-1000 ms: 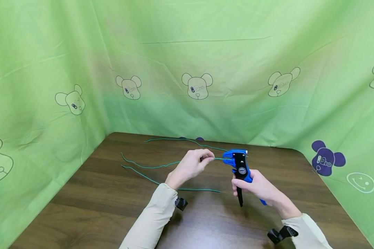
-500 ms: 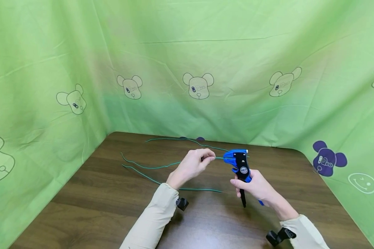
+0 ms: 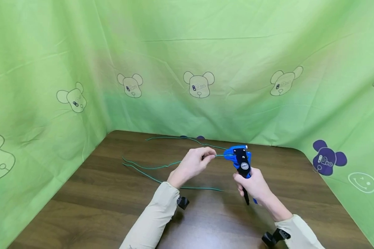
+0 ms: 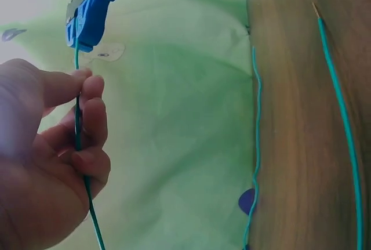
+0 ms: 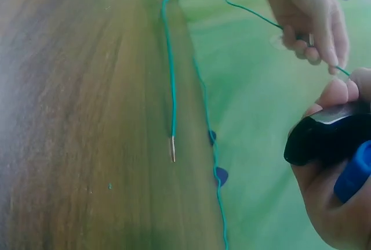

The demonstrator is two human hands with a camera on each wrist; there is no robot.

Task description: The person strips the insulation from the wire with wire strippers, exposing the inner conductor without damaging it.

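My left hand point(image 3: 193, 164) pinches a thin green wire point(image 3: 220, 155) between thumb and fingertips. The wire's tail trails off to the left over the table. Its other end sits in the jaws of a blue and black wire stripper point(image 3: 242, 159). With my right hand point(image 3: 252, 183) I grip the tool's handles, which stand close together. In the left wrist view the wire enters the blue nose point(image 4: 87, 26) just beyond my fingertips. The wire's tip inside the jaws is hidden.
Nearer me lies a second green wire point(image 3: 202, 188), its end bared to copper point(image 5: 173, 148). Another green wire point(image 3: 174, 137) runs along the table's far edge. A tiny green scrap point(image 5: 110, 186) lies on the wooden table point(image 3: 81, 204). Green cloth point(image 3: 162, 114) hangs behind.
My right hand has squeezed the stripper's handles closer together, and its jaws have closed on the wire. The tool has tilted and shifted slightly right. My left hand keeps nearly the same place.
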